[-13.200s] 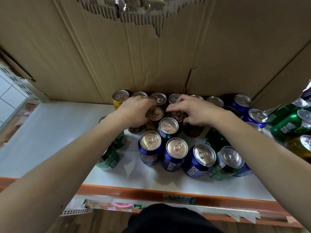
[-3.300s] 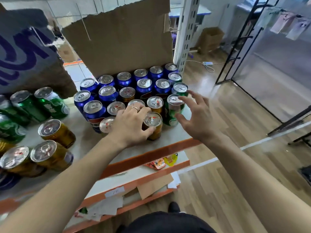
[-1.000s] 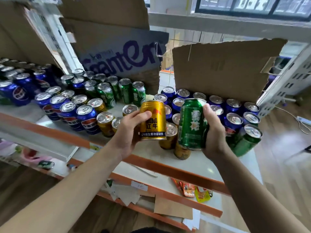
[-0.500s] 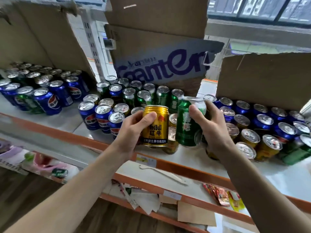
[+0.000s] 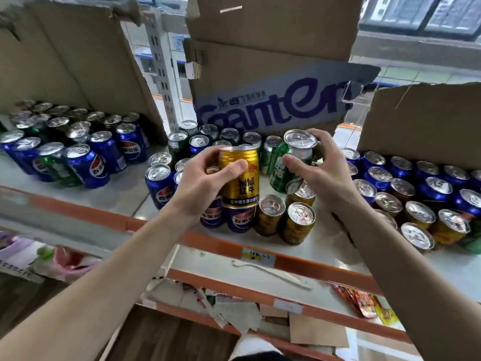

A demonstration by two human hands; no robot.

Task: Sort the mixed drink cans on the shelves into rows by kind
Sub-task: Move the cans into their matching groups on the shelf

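A torn brown cardboard sheet point(image 5: 78, 56) stands far left. Right of it rises a grey perforated metal upright point(image 5: 162, 74). At far centre a brown cardboard box point(image 5: 273, 24) sits above a grey-blue cardboard panel with purple lettering point(image 5: 273, 105). Another brown cardboard sheet point(image 5: 421, 121) stands far right. Nearer, a thin white strip point(image 5: 270, 272) lies just below a small pale paper label point(image 5: 258, 254). Crumpled white paper scraps point(image 5: 234, 311) lie beside a flat brown cardboard piece point(image 5: 317, 332), with red and yellow snack wrappers point(image 5: 364, 303) to their right. Pink and green packets point(image 5: 65, 261) lie near left, blurred. A dark wooden floor point(image 5: 161, 340) shows nearest.
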